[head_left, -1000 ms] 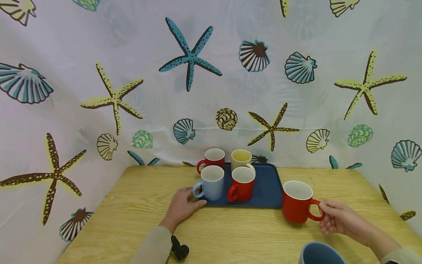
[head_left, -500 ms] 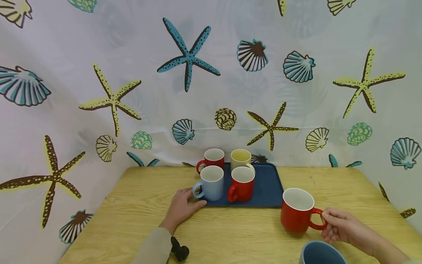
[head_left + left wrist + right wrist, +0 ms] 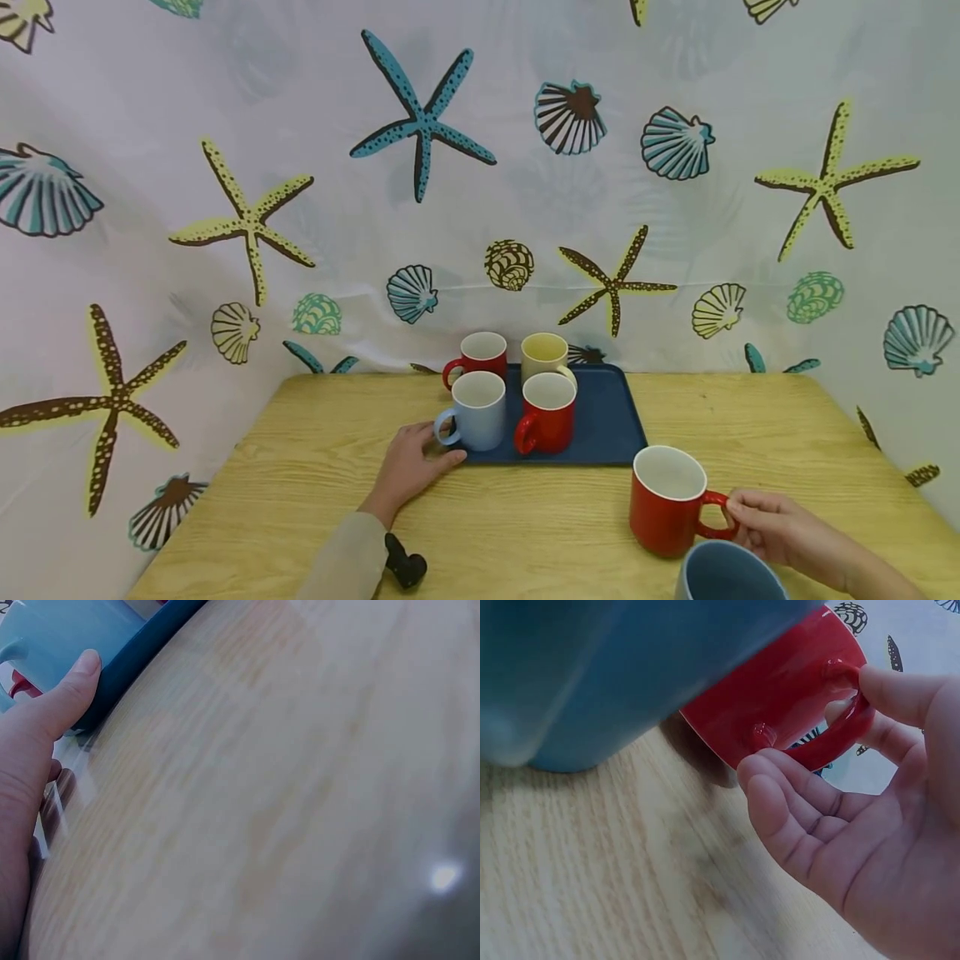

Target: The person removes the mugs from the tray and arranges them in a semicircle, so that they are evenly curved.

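My right hand (image 3: 780, 533) pinches the handle of a red mug (image 3: 663, 512) with a white inside, right of the tray's front corner; whether its base touches the table, I cannot tell. Close in front stands a blue-grey mug (image 3: 727, 575), cut off by the head view's lower edge; it looms large in the right wrist view. At the front left corner of the dark blue tray (image 3: 600, 417), my left hand (image 3: 408, 467) holds the edge, thumb along the front side, other fingers partly hidden. Beside it on the tray is a light blue mug (image 3: 480, 417).
Another red mug (image 3: 551, 421) stands on the tray, with a cream mug (image 3: 543, 358) behind it. A darker red mug (image 3: 483, 354) is at the tray's back left. A black object (image 3: 407, 565) lies by the left sleeve. A patterned curtain (image 3: 480, 208) borders the wooden table (image 3: 525, 533).
My right hand has brought the red mug toward me, away from the tray and close to the blue-grey mug. The left hand has stayed at the tray corner.
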A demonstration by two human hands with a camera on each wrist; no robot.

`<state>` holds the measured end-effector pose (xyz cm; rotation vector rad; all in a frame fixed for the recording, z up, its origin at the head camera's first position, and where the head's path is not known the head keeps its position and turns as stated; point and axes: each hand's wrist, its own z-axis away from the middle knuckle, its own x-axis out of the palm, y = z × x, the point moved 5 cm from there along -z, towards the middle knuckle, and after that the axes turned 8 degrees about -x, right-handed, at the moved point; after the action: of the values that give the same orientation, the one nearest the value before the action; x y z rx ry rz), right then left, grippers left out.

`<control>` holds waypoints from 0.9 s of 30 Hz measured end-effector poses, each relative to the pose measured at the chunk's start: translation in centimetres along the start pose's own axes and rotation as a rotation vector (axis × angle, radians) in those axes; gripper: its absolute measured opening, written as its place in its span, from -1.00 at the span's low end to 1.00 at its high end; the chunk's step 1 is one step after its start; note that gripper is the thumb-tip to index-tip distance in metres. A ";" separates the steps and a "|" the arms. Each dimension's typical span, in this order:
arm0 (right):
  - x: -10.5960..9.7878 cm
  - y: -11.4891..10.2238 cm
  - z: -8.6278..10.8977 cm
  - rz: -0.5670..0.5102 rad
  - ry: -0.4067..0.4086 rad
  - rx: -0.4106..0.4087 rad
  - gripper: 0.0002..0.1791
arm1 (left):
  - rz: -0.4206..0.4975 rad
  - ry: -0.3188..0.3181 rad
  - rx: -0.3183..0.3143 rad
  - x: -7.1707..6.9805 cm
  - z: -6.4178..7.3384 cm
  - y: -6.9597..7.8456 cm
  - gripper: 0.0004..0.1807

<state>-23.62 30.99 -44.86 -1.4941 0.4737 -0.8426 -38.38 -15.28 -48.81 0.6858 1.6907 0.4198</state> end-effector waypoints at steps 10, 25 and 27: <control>0.6 0.6 0.1 -0.016 -0.080 -0.014 -0.68 | -0.027 -0.026 -0.041 0.3 0.0 -0.1 -0.20; 1.3 1.2 0.1 -0.027 -0.174 -0.026 -0.60 | -0.030 -0.014 -0.038 0.4 -0.3 -0.2 -0.23; 1.3 1.3 0.2 -0.031 -0.172 -0.016 -0.60 | -0.036 -0.017 -0.045 0.4 -0.3 -0.2 -0.23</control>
<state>-22.36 30.07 -45.87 -1.5767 0.3305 -0.7286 -38.79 -15.15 -49.16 0.6239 1.6701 0.4239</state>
